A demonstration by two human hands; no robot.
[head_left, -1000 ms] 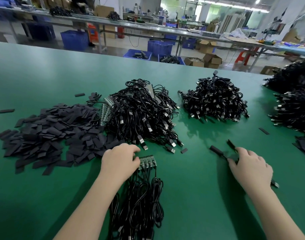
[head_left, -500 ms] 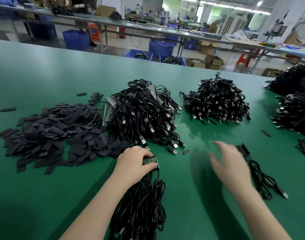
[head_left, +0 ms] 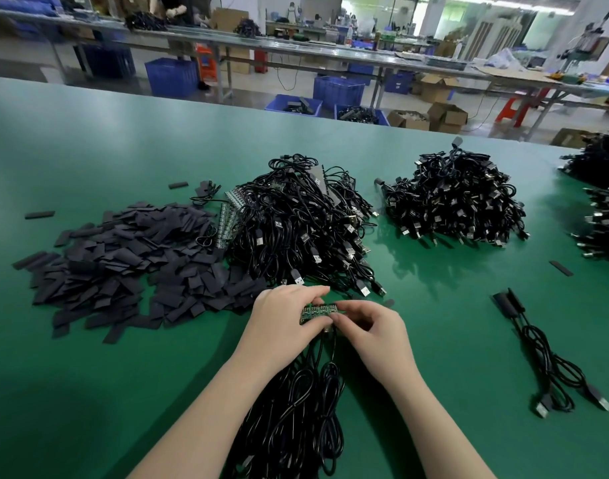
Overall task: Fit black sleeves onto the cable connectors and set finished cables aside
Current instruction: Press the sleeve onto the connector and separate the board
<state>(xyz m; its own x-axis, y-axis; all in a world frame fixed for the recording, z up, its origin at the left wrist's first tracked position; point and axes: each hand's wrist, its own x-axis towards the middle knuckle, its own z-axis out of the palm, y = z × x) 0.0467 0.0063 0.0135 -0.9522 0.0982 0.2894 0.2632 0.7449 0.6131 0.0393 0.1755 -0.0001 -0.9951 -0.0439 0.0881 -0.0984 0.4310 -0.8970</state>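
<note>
Having left two sleeved cables (head_left: 551, 357) aside, right hand (head_left: 375, 331) joins left hand (head_left: 284, 318), both pinching the green connector strip (head_left: 318, 312) above limp cables (head_left: 296, 420); likely light, stiff, brittle, best held by its edges.

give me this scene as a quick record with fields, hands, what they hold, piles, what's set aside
left hand: grips green strip of connectors
right hand: pinches the strip's right end
cable bundle: hangs from strip toward the person
sleeve pile: left, loose on table
cable heap: behind the hands
second heap: farther right
set-aside cables: right of hands, sleeved ends
</note>
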